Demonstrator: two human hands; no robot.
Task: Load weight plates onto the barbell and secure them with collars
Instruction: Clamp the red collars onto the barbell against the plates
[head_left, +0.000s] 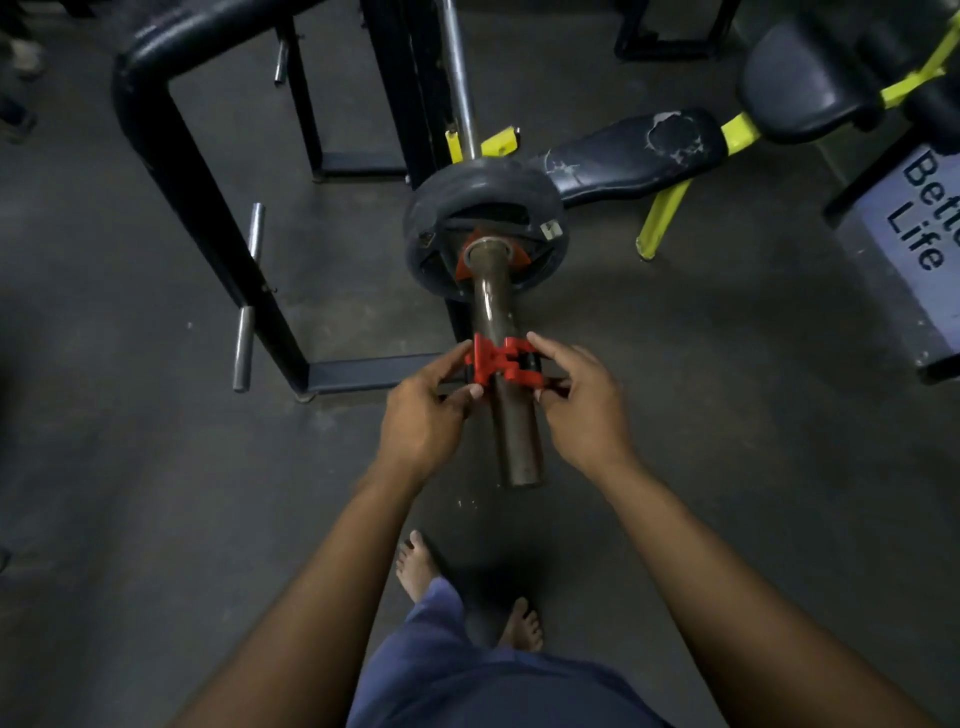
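Closest to me I see 2 bare feet (415, 564) on the dark concrete floor (130, 493) and blue shorts (467, 691) at the bottom edge. My 2 forearms reach forward from there. The left hand (421, 415) pinches the left side of the red plastic clamp collar (501, 361), thumb and fingertips curled on its lever end. The right hand (582, 405) has its grip on the collar's right side, index finger laid over the top and thumb below. The collar sits around the brown steel barbell sleeve (506, 415), partway along it, with the sleeve's free end sticking out toward me between my wrists. I cannot tell whether the collar's latch is closed.

Farther up the sleeve, well apart from the collar, 1 dark round rubber weight plate (485, 228) sits on the barbell, with red showing around its hub. Beyond it the thin chrome barbell shaft (460, 78) runs away. To the left stands a black tubular steel rack (176, 156) with chrome pegs (244, 348). To the right lies a dark padded bench on a yellow frame (639, 156), its vinyl torn.
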